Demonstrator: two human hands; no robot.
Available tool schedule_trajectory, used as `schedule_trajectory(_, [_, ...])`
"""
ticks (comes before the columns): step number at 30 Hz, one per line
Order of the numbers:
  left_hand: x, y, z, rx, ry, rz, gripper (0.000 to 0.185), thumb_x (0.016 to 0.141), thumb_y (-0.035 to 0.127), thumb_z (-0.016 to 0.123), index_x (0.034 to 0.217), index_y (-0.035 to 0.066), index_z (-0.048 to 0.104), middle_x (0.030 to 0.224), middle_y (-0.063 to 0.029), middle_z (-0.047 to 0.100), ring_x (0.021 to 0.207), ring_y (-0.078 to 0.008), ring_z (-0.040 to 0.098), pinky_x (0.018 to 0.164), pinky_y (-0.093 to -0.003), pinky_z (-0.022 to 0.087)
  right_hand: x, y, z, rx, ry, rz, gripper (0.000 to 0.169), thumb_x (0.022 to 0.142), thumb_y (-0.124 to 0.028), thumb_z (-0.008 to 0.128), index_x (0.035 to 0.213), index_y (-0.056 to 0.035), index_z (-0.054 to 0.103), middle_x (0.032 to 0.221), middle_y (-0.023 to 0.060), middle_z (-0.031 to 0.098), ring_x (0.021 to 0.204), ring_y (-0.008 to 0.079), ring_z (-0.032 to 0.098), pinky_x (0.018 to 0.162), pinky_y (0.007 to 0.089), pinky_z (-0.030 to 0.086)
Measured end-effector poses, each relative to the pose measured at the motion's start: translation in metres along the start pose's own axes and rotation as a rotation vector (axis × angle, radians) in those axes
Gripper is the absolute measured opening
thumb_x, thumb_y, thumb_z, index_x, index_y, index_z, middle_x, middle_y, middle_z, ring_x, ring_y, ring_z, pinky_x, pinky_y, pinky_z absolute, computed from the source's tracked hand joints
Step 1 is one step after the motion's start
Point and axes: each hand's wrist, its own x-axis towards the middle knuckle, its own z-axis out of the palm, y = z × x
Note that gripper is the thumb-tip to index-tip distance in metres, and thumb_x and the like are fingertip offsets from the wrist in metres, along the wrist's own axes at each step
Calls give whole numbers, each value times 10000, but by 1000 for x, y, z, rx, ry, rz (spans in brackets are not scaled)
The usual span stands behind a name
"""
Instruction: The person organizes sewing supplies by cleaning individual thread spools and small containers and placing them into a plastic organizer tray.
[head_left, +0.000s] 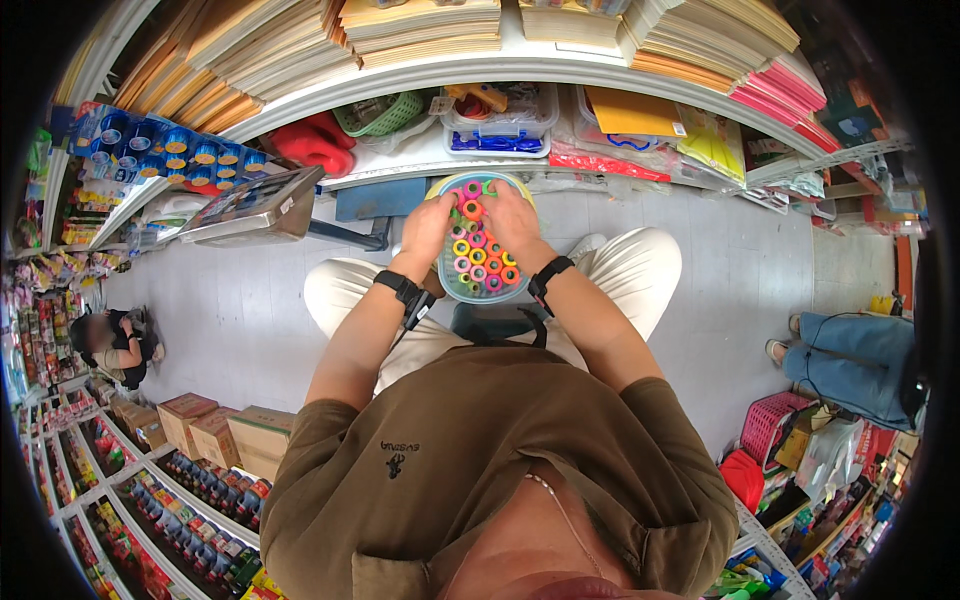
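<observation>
A light blue plastic basket (444, 279) stands before me between my knees, filled with small ring-shaped rolls (493, 265) in pink, orange, yellow and green. My left hand (429, 225) reaches over the basket's left edge, its fingertips at a pink roll near the far end. From the right, my right hand (513, 215) bends its fingers down over the rolls beside a green one. Both hands touch the contents, but whether either one grips a roll is hidden by the fingers. Black straps with small devices circle both wrists.
Ahead runs a white shelf (360, 166) with plastic boxes, a green basket (390, 114) and paper stacks above. A metal-framed scale (259, 210) stands at the left. One person crouches far left; another stands at the right. Cartons (259, 441) and bottles line the lower left shelves.
</observation>
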Motion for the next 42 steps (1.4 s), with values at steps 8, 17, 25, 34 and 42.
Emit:
schedule_trajectory(8, [-6, -3, 2, -9, 9, 4, 387, 718, 106, 783, 1043, 74, 575, 974, -132, 630, 961, -357, 597, 816, -443, 499, 3, -1, -11, 74, -41, 20, 302, 781, -156, 762, 1075, -124, 699, 1164, 76, 568, 1040, 284, 613, 861, 398, 533])
schedule_trajectory(17, [-10, 22, 18, 76, 131, -73, 549, 618, 238, 886, 1018, 49, 561, 1027, -136, 579, 1010, -340, 555, 863, -422, 495, 0, 9, -21, 235, 66, 191, 227, 813, -189, 748, 1017, -114, 685, 1100, 85, 585, 949, 295, 632, 804, 403, 527])
schedule_trajectory(25, [-10, 22, 22, 89, 159, -81, 385, 704, 216, 817, 998, 71, 616, 998, -130, 577, 985, -326, 559, 849, -414, 493, -23, 9, -22, 133, -9, 222, 232, 788, -186, 770, 978, -113, 658, 1049, 77, 600, 951, 302, 624, 784, 406, 523])
schedule_trajectory(34, [-12, 22, 25, 91, 203, -50, 200, 744, 219, 753, 885, 99, 678, 963, -122, 572, 957, -321, 560, 802, -434, 495, -9, 0, -18, 12, -14, 211, 444, 741, -182, 811, 1135, -109, 619, 1121, 101, 567, 995, 309, 626, 803, 409, 540])
schedule_trajectory(42, [-12, 19, 30, 81, 225, -57, 204, 725, 205, 745, 878, 87, 678, 970, -120, 568, 961, -322, 560, 797, -436, 501, 1, -5, -20, -94, -64, 230, 558, 724, -176, 819, 1215, -92, 565, 1136, 118, 547, 988, 309, 637, 795, 413, 548])
